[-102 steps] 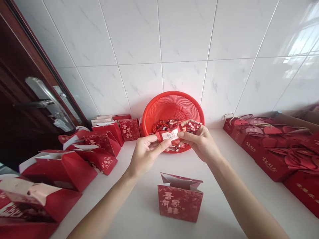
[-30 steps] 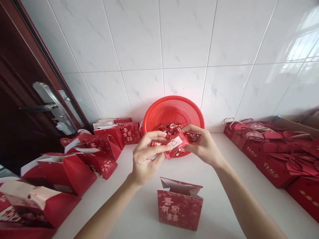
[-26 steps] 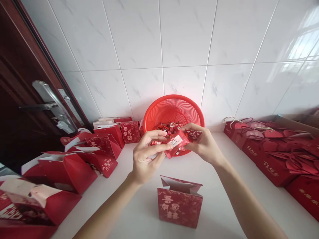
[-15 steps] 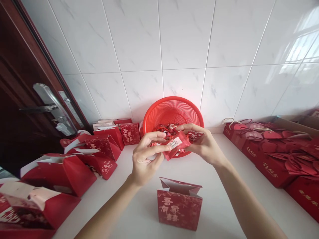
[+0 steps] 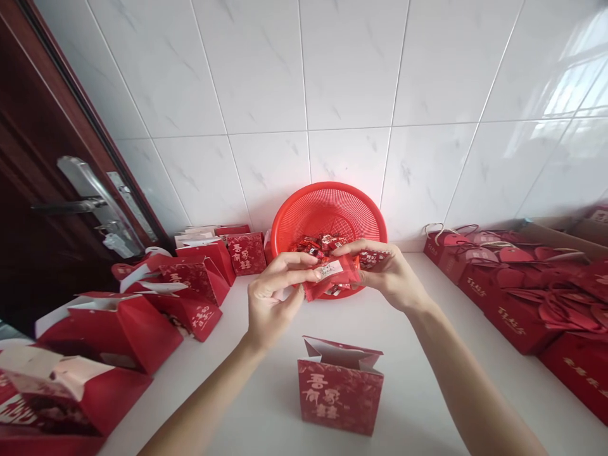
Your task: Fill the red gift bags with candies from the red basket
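Observation:
Between my two hands is a red candy packet [image 5: 338,271] with a pale printed label, held in front of the basket. My left hand [image 5: 275,294] pinches its left end between thumb and fingers. At its right end, my right hand [image 5: 387,278] grips the wrapper. Behind them a round red plastic basket [image 5: 332,196] leans against the wall, with wrapped candies [image 5: 311,246] in its lower part; my hands hide some of these. Below my hands a red paper gift bag [image 5: 339,396] with pale lettering stands upright on the white table, its top open.
Several red gift bags [image 5: 128,329] stand along the left side, with more [image 5: 246,253] near the wall. On the right are rows of red boxes [image 5: 494,304] with handles. A dark door [image 5: 28,126] with a metal handle is at the left, and a tiled wall behind.
The candy packet has been turned slightly in my fingers, its label now flatter and a little further left. Both hands keep hold of it. The view has shifted slightly.

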A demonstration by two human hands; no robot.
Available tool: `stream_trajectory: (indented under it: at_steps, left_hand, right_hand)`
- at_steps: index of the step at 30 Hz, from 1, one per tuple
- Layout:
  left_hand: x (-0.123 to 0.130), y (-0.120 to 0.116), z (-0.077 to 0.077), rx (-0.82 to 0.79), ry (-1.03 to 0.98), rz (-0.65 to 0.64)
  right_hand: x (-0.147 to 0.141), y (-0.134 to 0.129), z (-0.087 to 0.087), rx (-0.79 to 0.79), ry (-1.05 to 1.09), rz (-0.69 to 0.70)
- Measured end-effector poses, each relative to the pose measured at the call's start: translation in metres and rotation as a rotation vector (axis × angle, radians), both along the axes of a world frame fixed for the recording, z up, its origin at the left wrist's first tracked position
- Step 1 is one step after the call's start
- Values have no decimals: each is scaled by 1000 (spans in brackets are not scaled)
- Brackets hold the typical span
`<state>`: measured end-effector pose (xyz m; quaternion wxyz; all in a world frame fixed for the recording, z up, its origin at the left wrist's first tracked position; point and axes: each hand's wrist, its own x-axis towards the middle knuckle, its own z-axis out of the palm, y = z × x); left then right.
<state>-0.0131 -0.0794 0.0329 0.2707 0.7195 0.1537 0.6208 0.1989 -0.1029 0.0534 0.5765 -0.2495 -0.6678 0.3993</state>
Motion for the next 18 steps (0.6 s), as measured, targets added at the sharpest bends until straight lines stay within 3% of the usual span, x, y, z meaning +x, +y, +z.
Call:
stream_trajectory:
  at_steps: [4,7,12,18]
  left_hand:
    - [0,2,7,-382,-59,-134]
    - [0,3,10,-577,-39,-140]
    - [-2,2,12,-622,5,-152]
    - [-5,-2,14,-595,12,-209]
  right_hand:
    - [-3,2,-2,-156,43,23]
    - [-6,3,-4,-270,97,56]
    - [-5,4,-5,-378,148,83]
    - [-3,2,-2,-363,80,133]
